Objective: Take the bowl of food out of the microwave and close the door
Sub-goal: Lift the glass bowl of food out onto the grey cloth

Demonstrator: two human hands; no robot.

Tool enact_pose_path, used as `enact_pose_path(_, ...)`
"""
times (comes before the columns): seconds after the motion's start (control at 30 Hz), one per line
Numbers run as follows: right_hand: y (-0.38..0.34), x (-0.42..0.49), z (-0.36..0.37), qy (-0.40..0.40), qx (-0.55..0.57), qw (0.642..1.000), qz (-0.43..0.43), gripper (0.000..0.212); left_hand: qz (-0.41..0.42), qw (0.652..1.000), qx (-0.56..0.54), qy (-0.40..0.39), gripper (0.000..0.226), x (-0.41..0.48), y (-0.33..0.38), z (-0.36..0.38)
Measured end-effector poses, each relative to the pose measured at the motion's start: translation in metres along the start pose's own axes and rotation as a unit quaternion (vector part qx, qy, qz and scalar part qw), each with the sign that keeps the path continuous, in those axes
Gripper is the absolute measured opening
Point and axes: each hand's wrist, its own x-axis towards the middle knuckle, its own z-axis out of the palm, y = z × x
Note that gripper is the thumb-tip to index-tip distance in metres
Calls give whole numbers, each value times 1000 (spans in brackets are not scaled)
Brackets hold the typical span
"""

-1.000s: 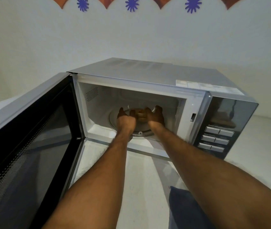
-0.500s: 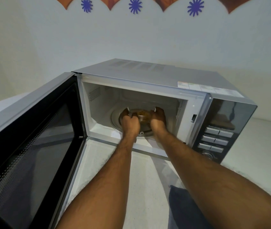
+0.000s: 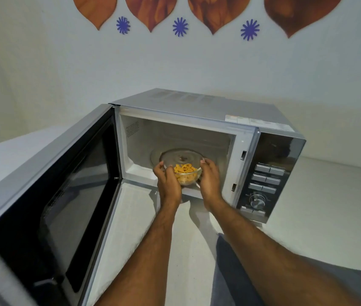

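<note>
A clear glass bowl [image 3: 185, 176] with orange-yellow food in it is held at the mouth of the silver microwave [image 3: 208, 111], just above the sill. My left hand [image 3: 168, 185] grips the bowl's left side and my right hand [image 3: 210, 181] grips its right side. Behind the bowl the glass turntable [image 3: 175, 154] lies bare inside the cavity. The microwave door [image 3: 64, 195] stands wide open, swung out to the left toward me.
The microwave's control panel [image 3: 265, 180] with buttons and a knob is on its right. The white counter [image 3: 329, 206] spreads to the right and in front. A dark blue cloth [image 3: 230, 272] lies on the counter below my right forearm. A wall rises behind.
Both hands have pulled back from deep inside the cavity, bringing the bowl off the turntable to the front opening. The camera has tilted up.
</note>
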Motion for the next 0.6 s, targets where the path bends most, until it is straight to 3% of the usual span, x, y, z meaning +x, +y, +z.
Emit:
enact_pose_path(0.23, 0, -62, -37, 10, 12, 999, 33, 26, -14, 997, 38, -61, 67, -42, -29, -30)
enact_pose_path(0.37, 1, -103, -71, 17, 49, 998, 46, 26, 1, 994, 46, -100, 47, -86, -38, -33)
enact_pose_path(0.6, 17, -146, -133, 95, 76, 988, 98, 26, -37, 982, 47, -177, 36, -146, -64, -12)
